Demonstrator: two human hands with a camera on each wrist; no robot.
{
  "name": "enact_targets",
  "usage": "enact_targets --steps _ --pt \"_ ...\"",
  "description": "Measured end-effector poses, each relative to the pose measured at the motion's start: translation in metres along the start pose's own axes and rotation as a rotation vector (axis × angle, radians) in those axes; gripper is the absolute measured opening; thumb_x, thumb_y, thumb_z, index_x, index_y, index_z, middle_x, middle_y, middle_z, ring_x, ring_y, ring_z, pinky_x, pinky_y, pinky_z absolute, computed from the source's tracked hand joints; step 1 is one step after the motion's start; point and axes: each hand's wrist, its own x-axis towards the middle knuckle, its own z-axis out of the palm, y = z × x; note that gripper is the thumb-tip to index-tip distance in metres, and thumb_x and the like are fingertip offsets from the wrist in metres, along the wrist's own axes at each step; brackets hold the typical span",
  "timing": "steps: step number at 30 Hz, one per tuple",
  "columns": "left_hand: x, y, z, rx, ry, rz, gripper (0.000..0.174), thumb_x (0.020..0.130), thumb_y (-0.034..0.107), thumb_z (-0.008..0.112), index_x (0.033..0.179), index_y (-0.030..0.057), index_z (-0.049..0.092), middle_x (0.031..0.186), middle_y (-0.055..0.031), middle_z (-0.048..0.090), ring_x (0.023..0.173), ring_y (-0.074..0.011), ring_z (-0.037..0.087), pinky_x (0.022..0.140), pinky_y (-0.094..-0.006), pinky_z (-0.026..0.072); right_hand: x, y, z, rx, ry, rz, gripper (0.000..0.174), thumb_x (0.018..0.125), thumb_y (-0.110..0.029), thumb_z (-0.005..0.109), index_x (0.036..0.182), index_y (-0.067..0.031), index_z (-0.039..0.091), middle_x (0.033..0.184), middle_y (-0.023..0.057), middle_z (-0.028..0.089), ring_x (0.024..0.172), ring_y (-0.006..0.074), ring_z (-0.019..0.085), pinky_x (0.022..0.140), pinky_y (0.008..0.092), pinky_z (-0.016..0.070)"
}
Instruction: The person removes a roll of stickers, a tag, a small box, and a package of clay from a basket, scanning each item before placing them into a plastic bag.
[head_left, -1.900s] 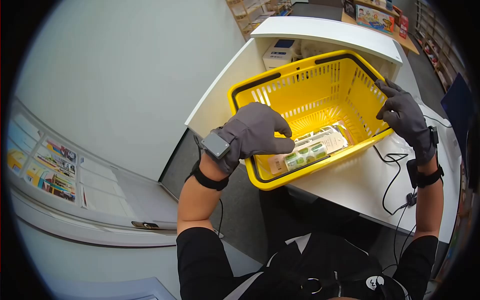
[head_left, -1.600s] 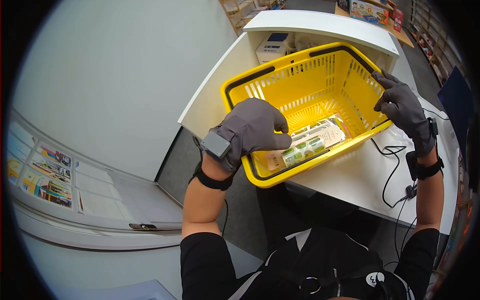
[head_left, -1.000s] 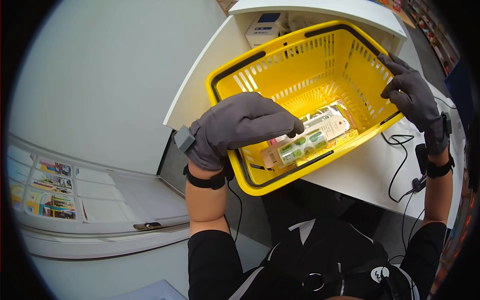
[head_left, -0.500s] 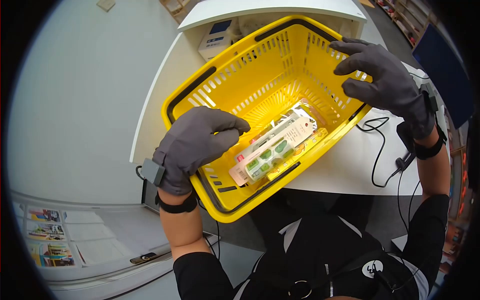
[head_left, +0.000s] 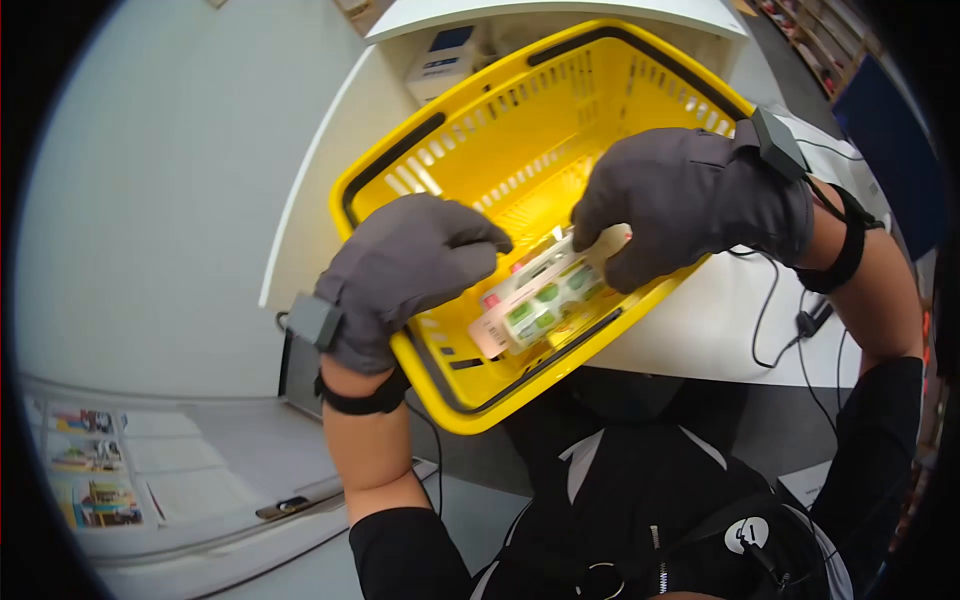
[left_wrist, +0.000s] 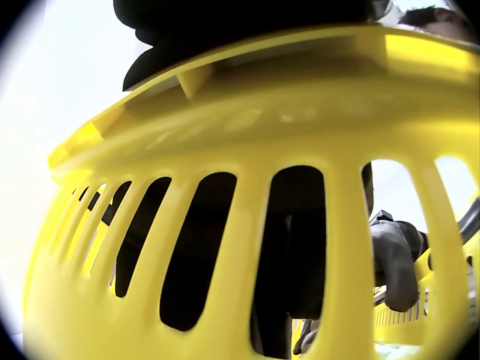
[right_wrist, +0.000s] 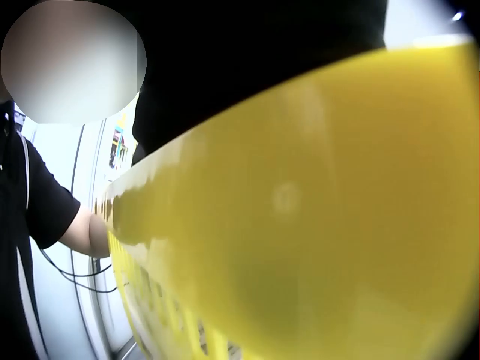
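A yellow shopping basket (head_left: 440, 390) with a black-trimmed rim stands tilted in the head view, several packaged goods inside. My gloved left hand (head_left: 410, 265) lies over its left end, fingers bent loosely down inside; the left wrist view shows the slotted wall (left_wrist: 247, 262) below the dark hand. My gloved right hand (head_left: 675, 205) reaches in from the right. Its thumb and fingers are at the upper end of a pale carded pack with green leaf print (head_left: 545, 305), and I cannot tell whether they pinch it. The basket's yellow side (right_wrist: 300, 195) fills most of the right wrist view.
The basket sits on a white counter (head_left: 690, 335) with a raised back edge. Behind it, a white box (head_left: 440, 70) stands in the counter recess. A black cable (head_left: 765, 330) runs along the right, near a dark screen (head_left: 890, 150). A grey wall borders the left.
My right hand has left the basket's right rim and moved left and down to the packs inside. My left hand has stayed at the left end, its fingers bending more. The head view has shifted.
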Motion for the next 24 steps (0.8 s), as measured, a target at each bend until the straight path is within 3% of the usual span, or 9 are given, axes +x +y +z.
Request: enact_targets --steps 4,15,22,24 --pt "-0.01 0.011 -0.008 0.071 0.016 -0.029 0.036 0.092 0.026 0.074 0.115 0.0019 0.087 0.105 -0.017 0.086 0.093 -0.0276 0.081 0.091 -0.0361 0.0618 0.024 -0.005 0.012 -0.124 0.003 -0.109 0.053 0.082 -0.03 0.088 0.132 -0.0113 0.086 0.112 0.0173 0.085 0.108 0.0352 0.08 0.098 0.0445 0.0616" --pt "0.006 -0.019 0.001 0.046 -0.052 0.013 0.037 0.094 0.032 0.076 0.118 0.0062 0.088 0.106 -0.0129 0.087 0.095 -0.0255 0.081 0.091 -0.0356 0.0626 0.028 -0.017 0.01 -0.368 -0.063 -0.072 0.056 0.082 -0.031 0.089 0.135 -0.0138 0.085 0.107 0.0148 0.085 0.094 0.0353 0.082 0.089 0.0438 0.0638" --pt "0.009 -0.042 0.006 0.055 0.01 0.139 0.036 0.095 0.033 0.077 0.116 0.0052 0.087 0.105 -0.0136 0.087 0.096 -0.0273 0.082 0.091 -0.0373 0.0631 0.045 -0.007 0.022 -0.464 -0.103 -0.103 0.047 0.085 -0.03 0.086 0.128 -0.0123 0.086 0.099 0.0142 0.085 0.09 0.0355 0.082 0.08 0.0438 0.0648" --pt "0.003 -0.026 0.0 0.057 -0.02 0.118 0.036 0.095 0.033 0.077 0.116 0.005 0.087 0.105 -0.0141 0.086 0.096 -0.0278 0.082 0.091 -0.0375 0.063 0.058 -0.006 0.031 -0.506 -0.136 -0.101 0.042 0.086 -0.028 0.085 0.125 -0.012 0.087 0.097 0.0145 0.084 0.089 0.0357 0.082 0.078 0.0441 0.0651"
